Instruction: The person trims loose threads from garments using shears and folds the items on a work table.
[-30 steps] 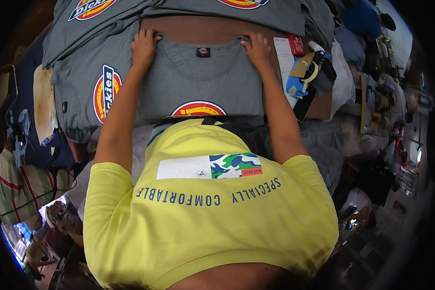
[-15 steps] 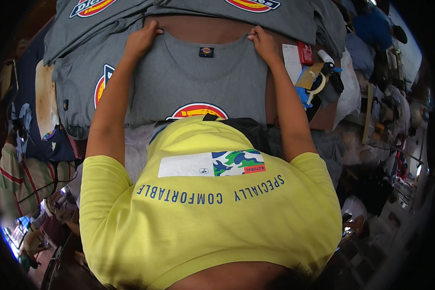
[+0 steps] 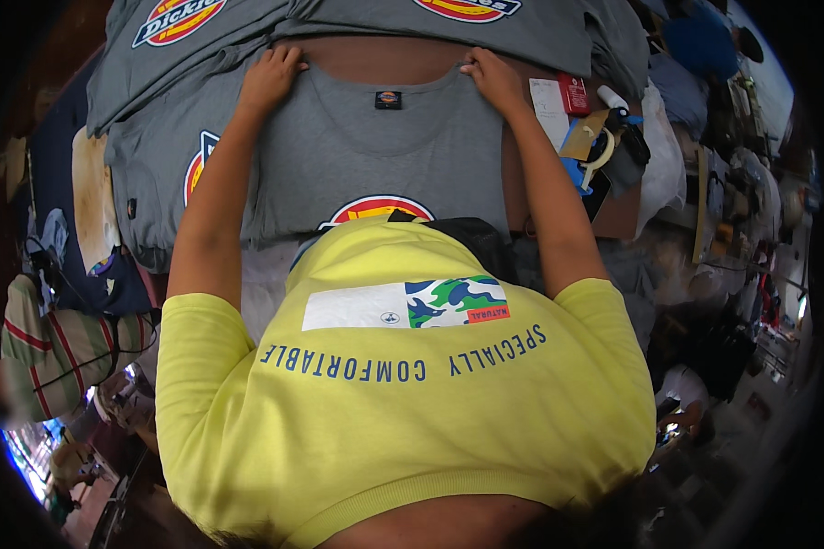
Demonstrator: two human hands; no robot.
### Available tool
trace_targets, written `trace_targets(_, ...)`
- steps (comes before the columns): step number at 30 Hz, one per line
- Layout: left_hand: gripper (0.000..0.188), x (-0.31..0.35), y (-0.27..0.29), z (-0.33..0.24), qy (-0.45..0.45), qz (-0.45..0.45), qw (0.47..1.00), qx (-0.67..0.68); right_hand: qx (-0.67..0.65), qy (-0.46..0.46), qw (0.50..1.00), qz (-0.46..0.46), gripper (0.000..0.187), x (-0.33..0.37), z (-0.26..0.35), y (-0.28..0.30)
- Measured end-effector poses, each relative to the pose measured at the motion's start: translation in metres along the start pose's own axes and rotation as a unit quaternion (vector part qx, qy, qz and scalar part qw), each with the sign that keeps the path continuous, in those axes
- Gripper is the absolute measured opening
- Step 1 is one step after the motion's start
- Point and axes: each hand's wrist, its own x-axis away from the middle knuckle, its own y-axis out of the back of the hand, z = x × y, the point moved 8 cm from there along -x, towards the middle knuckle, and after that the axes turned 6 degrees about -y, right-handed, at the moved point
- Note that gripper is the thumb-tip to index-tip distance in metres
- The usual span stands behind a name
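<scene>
A grey shirt (image 3: 384, 151) lies spread out in front of me, its wide neckline toward the far side. A small dark label (image 3: 388, 100) sits inside the neck, and part of a red, yellow and white print (image 3: 375, 210) shows near my body. My left hand (image 3: 272, 78) is closed on the shirt's left shoulder. At the opposite shoulder, my right hand (image 3: 494, 78) pinches the cloth between thumb and fingers. The shirt's near end is hidden by my yellow top.
More grey printed shirts (image 3: 357, 27) lie beyond and to the left on the brown table (image 3: 366, 57). Right of my right arm are a paper (image 3: 548, 110), a red box (image 3: 573, 94), a tape roll (image 3: 601, 157) and a dark phone-like object. A striped cloth (image 3: 64, 357) sits lower left.
Both hands keep hold of the shirt's shoulders. The cloth at the neckline lies slightly differently, and the whole view has shifted a little.
</scene>
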Motion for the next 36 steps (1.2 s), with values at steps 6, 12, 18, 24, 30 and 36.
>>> trace_targets(6, 0.025, -0.003, -0.014, -0.002, 0.094, 0.074, 0.992, 0.051, -0.075, -0.072, 0.994, 0.036, 0.024, 0.003, -0.009, 0.009)
trace_targets(12, 0.021, -0.019, 0.033, 0.022, 0.053, 0.102, 0.992, 0.059, -0.131, -0.037, 0.990, -0.022, 0.022, -0.003, -0.004, 0.041)
trace_targets(18, 0.021, -0.075, 0.049, 0.058, 0.038, 0.091, 0.995, -0.027, -0.135, -0.002, 0.985, -0.109, 0.034, -0.066, 0.008, 0.055)
trace_targets(24, 0.022, -0.038, -0.009, 0.037, 0.151, 0.053, 0.982, -0.102, -0.121, 0.060, 0.957, -0.258, 0.016, 0.006, 0.021, 0.077)
trace_targets(30, 0.027, -0.059, 0.017, -0.036, 0.202, -0.192, 0.960, 0.039, -0.136, -0.229, 0.962, 0.067, 0.014, 0.180, -0.026, 0.070)
trace_targets(36, 0.039, -0.173, -0.035, -0.161, 0.006, -0.023, 0.996, 0.083, -0.010, -0.305, 0.949, 0.086, 0.028, 0.254, -0.009, 0.064)
